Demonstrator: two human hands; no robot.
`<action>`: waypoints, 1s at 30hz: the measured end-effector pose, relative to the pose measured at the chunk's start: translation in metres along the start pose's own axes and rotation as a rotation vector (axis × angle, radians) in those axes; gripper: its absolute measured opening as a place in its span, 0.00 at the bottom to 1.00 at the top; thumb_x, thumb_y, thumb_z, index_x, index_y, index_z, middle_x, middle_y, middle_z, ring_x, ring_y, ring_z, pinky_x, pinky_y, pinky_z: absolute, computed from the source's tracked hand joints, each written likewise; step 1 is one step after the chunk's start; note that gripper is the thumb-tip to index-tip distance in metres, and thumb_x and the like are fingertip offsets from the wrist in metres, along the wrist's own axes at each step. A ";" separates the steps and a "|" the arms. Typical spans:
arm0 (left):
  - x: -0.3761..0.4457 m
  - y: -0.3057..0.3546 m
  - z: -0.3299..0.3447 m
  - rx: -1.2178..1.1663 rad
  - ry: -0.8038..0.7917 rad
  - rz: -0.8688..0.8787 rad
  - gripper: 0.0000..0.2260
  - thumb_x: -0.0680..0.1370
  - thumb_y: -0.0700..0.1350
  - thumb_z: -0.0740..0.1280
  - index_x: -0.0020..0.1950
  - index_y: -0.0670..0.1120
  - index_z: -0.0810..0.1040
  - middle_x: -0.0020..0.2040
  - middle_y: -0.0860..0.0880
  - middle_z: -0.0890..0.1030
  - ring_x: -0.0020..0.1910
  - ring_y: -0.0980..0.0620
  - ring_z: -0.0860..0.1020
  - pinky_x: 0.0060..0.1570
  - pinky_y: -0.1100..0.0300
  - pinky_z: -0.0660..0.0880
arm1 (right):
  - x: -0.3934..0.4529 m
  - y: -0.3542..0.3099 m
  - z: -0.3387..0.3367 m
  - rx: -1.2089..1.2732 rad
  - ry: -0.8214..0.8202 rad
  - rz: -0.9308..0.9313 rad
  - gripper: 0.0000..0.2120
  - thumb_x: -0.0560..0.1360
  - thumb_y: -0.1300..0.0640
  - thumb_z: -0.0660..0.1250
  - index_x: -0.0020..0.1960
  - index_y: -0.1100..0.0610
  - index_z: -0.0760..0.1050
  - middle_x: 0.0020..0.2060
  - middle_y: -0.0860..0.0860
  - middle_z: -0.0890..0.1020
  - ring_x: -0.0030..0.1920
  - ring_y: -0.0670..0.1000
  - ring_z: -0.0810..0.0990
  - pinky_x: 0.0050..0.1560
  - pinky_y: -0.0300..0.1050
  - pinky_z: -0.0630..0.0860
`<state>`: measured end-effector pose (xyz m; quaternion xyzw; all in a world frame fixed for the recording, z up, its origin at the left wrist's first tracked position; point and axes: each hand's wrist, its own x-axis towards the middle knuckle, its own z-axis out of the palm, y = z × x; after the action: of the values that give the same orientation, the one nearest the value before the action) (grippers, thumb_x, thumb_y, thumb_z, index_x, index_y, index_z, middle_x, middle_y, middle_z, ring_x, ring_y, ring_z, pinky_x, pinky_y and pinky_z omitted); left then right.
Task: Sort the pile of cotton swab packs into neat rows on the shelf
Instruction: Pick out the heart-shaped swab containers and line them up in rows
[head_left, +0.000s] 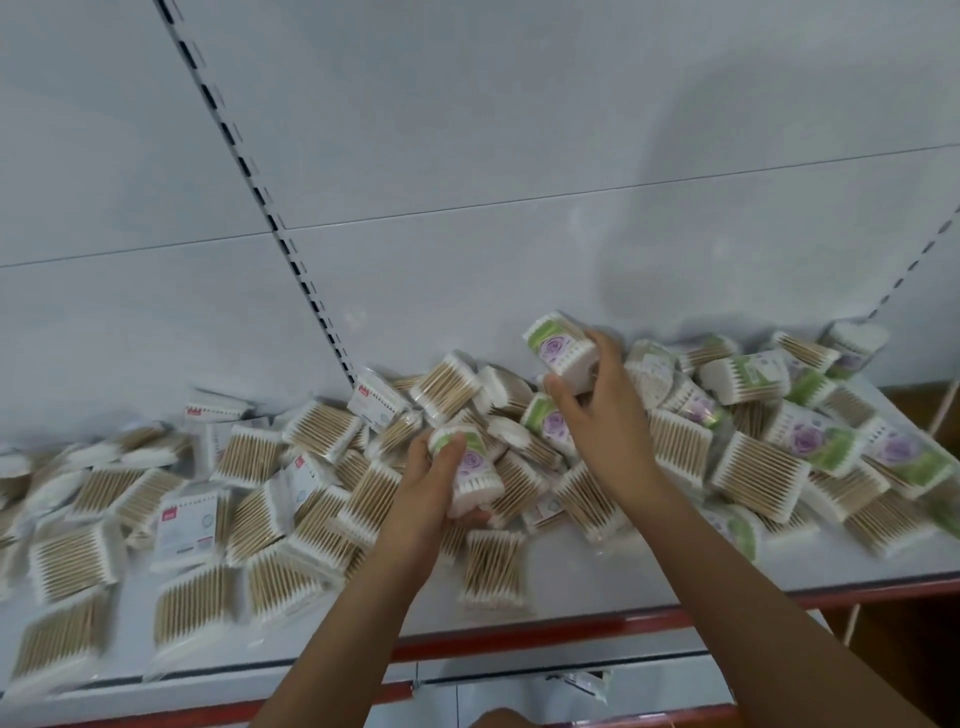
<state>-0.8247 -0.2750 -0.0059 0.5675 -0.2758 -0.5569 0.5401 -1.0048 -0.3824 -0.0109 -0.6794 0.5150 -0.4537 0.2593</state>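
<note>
My left hand (434, 486) grips one pack (467, 475), fingers curled round it, low over the middle of the pile (363, 467). My right hand (602, 410) holds a second pack (561, 351) lifted above the heap, thumb and fingers pinching its lower end. Both packs are soft clear plastic, rounded at the corners, white cotton tips at each end, green and lilac flower label. The pile sprawls loose across the white shelf (649, 582): flat crinkly bags of tan wooden sticks, lying at every angle, some overlapping, some label-up with a red mark, flower-label ones mostly to the right. No rows to be seen. One pack (493, 569) lies alone just before my wrists. Smooth white back panel (467, 130) rises behind, with a slotted upright (270, 208) slanting down to the heap. Red strip (519, 636) edges the shelf front; a bare band of shelf runs between it and the nearest packs, widest near centre.
</note>
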 end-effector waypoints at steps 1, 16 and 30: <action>-0.003 0.002 -0.002 -0.009 0.010 0.006 0.14 0.81 0.47 0.67 0.66 0.50 0.73 0.51 0.43 0.84 0.43 0.44 0.85 0.39 0.44 0.83 | 0.001 -0.007 0.001 0.040 0.011 -0.004 0.28 0.77 0.45 0.69 0.72 0.49 0.61 0.60 0.50 0.76 0.55 0.50 0.79 0.51 0.53 0.81; -0.097 0.010 -0.178 0.118 0.220 0.202 0.34 0.69 0.42 0.81 0.64 0.63 0.66 0.61 0.45 0.80 0.56 0.50 0.83 0.56 0.50 0.81 | -0.075 -0.159 0.148 0.652 -0.413 -0.060 0.21 0.77 0.56 0.70 0.67 0.48 0.68 0.58 0.48 0.79 0.54 0.48 0.83 0.52 0.47 0.81; -0.247 0.041 -0.493 -0.117 0.644 0.304 0.40 0.66 0.49 0.78 0.71 0.60 0.61 0.61 0.49 0.77 0.53 0.49 0.85 0.44 0.62 0.81 | -0.240 -0.370 0.393 0.755 -0.752 -0.092 0.24 0.72 0.46 0.72 0.65 0.44 0.69 0.62 0.51 0.79 0.58 0.51 0.82 0.57 0.57 0.81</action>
<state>-0.4109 0.0907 0.0142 0.6345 -0.1404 -0.2777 0.7075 -0.4991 -0.0794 0.0302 -0.6765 0.1570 -0.3438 0.6321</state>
